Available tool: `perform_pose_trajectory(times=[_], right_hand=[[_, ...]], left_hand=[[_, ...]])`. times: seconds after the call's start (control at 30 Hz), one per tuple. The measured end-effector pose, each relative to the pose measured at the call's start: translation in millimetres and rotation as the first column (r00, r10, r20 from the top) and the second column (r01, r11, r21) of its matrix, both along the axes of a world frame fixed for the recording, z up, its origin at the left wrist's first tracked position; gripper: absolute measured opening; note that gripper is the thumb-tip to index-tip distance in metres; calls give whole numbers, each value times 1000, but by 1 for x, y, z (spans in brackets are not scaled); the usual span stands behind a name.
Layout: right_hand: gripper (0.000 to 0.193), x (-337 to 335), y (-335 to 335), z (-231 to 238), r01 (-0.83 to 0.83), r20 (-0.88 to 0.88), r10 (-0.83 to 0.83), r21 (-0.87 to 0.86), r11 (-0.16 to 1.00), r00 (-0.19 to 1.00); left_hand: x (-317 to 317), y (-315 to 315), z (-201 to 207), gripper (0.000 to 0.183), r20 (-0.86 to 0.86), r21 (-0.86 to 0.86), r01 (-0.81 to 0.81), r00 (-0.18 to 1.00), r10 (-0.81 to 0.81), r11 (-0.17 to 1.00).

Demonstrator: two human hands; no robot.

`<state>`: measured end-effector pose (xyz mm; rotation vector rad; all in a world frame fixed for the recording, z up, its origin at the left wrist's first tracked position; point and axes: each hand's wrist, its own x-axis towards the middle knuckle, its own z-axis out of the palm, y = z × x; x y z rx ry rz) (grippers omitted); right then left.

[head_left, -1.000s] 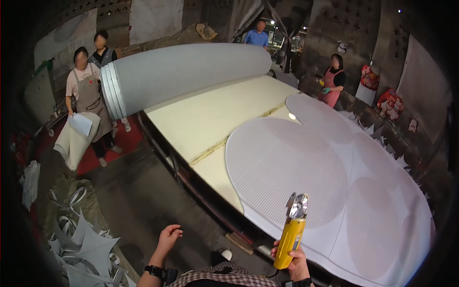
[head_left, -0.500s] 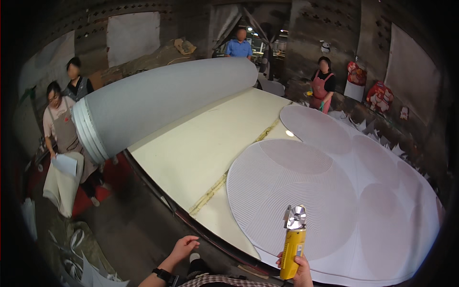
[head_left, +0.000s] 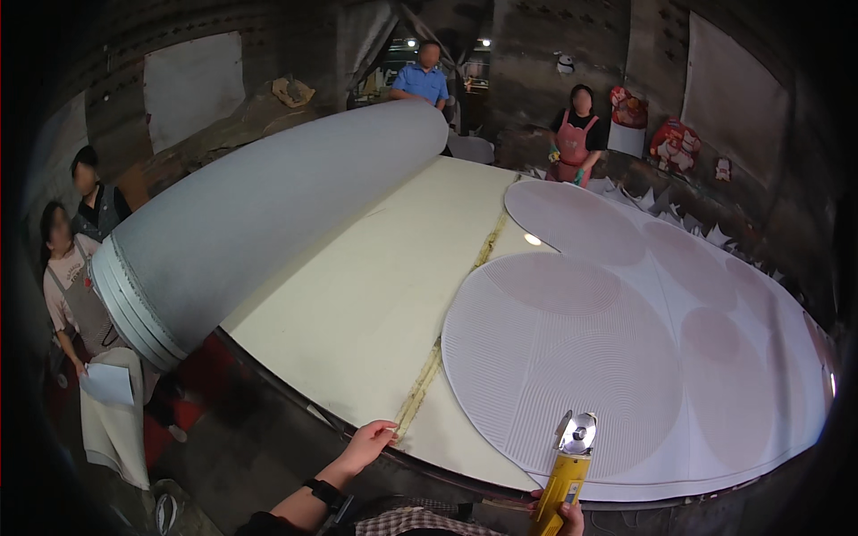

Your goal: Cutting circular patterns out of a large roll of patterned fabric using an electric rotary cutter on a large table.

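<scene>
Dim, dark-walled workroom all around, with one large cream surface (head_left: 357, 268) filling the middle. A thick grey roll (head_left: 268, 196) lies across its left part; on the right is a broad pale sheet (head_left: 643, 339) with round-lobed edges and fine ribbed ovals. Between them runs a yellowish seam strip (head_left: 418, 393). Pointed scraps (head_left: 675, 210) line the far right edge.

Four co-workers are about: one in a blue shirt (head_left: 420, 83) at the roll's far end, one in a pink apron (head_left: 573, 138) beyond the sheet, and two at the roll's near end.

The right hand (head_left: 568, 516) has a yellow cutter (head_left: 567, 473), its grip closed round the body. The cutter's round metal blade (head_left: 582, 432) points up and away, in line with the sheet's near ribbed part; it looks raised, not cutting, though how high is hard to tell. The left hand (head_left: 365, 447) is partly open, fingers loosely bent near the seam strip's near end; nothing shows in its grip, and whether it touches the surface I can't tell.

My read: a pause with the tool ready. Cutting from here would call for tipping the blade down to the sheet's edge and steadying the material with the left hand.
</scene>
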<state>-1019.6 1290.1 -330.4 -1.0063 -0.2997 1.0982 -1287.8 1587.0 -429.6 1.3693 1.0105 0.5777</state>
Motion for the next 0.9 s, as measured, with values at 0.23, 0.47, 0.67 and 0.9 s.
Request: perform_pose_trajectory(times=[0.23, 0.47, 0.67, 0.9], right_hand=[[48, 2, -28, 14, 28, 36, -27, -13, 1000, 999], [49, -3, -48, 18, 149, 5, -149, -43, 988, 989], [50, -5, -48, 9, 152, 27, -151, -47, 987, 988], [54, -28, -17, -10, 257, 71, -252, -76, 963, 965]], left_hand=[[40, -13, 10, 27, 62, -115, 126, 991, -119, 985], [60, -13, -8, 28, 37, -105, 129, 991, -126, 986], [74, 5, -10, 29, 26, -106, 212, 977, -210, 972], [73, 63, -13, 30, 85, -127, 282, 958, -273, 951]])
